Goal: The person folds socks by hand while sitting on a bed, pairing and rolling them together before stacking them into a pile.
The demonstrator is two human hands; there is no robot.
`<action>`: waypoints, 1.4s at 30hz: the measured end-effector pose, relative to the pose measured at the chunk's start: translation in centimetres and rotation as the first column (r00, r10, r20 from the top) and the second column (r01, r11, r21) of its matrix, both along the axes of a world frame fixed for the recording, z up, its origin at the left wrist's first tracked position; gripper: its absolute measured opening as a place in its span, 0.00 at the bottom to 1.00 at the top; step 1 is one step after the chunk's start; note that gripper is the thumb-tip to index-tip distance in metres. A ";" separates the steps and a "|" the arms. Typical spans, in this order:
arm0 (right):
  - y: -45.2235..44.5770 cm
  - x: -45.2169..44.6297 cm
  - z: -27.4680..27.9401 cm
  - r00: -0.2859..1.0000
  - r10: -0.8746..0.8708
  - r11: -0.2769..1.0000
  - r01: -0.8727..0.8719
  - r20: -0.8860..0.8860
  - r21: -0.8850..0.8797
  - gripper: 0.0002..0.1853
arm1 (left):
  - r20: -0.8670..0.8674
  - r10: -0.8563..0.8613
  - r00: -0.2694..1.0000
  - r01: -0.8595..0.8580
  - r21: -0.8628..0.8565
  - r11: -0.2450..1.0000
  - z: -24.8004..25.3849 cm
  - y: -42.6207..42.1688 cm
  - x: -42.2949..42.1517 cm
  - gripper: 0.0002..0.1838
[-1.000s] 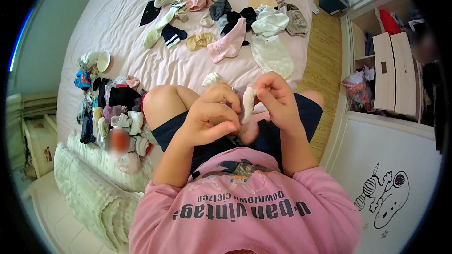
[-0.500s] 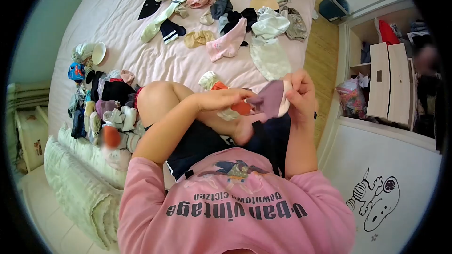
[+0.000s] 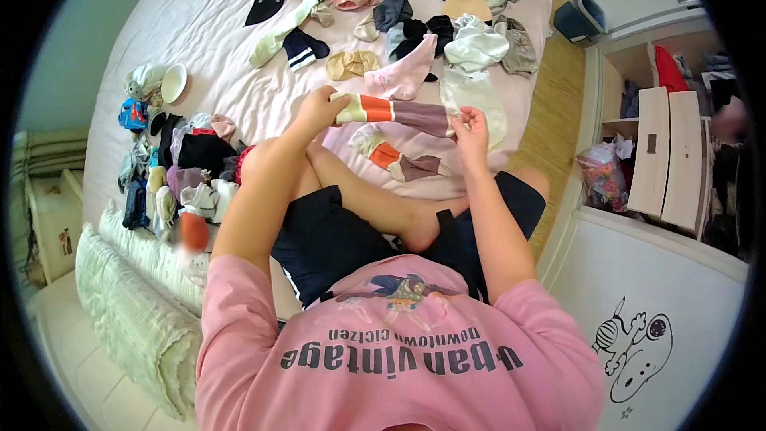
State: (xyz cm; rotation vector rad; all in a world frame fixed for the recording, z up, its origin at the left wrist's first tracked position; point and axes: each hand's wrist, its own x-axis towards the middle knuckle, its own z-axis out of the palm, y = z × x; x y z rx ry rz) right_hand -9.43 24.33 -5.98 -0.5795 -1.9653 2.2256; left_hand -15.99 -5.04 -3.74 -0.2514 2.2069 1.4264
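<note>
A striped sock [image 3: 407,114] in cream, orange and purple is stretched flat between my two hands. My left hand [image 3: 321,108] pinches its cream end, and my right hand [image 3: 471,129] grips the pale end past the purple band. Just below it, a second sock [image 3: 387,156] with the same colours lies on the bed by my crossed legs. Beyond my hands are a pink sock [image 3: 403,70], a tan sock [image 3: 352,65] and a long white sock [image 3: 472,100].
Several more loose socks spread over the pink bedsheet [image 3: 215,40]. At the left, a pile of socks and small clothes [image 3: 203,152] lies near a white bowl [image 3: 174,83] and a pale green quilted pillow [image 3: 144,319]. Right of the bed stand drawers [image 3: 648,152] and a bin [image 3: 580,16].
The purple sock was bunched between my hands over my lap. Now it is pulled out long, farther forward, with my left hand moved away to its other end. The second sock shows fully.
</note>
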 end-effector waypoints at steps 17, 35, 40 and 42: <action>-2.1 -0.5 -6.2 0.993 -0.046 0.988 0.061 0.110 -0.142 0.10 | 0.084 -0.273 0.958 0.285 -0.213 0.935 -2.5 -0.5 -1.0 0.22; -0.8 -2.4 -5.5 0.968 -0.122 0.761 -0.049 0.217 0.647 0.18 | -0.038 -0.342 0.939 0.160 -0.832 0.531 -4.2 0.9 -1.0 0.20; -0.8 -2.7 -5.8 0.946 -0.020 0.835 -0.163 0.324 0.526 0.16 | 0.004 -0.184 0.983 0.153 -0.578 0.802 -3.3 0.0 -1.0 0.21; -0.1 -2.7 -5.3 0.942 0.097 0.974 -0.155 0.321 0.163 0.15 | -0.263 -0.157 0.952 -0.019 -0.562 0.827 -3.1 -0.3 -0.3 0.18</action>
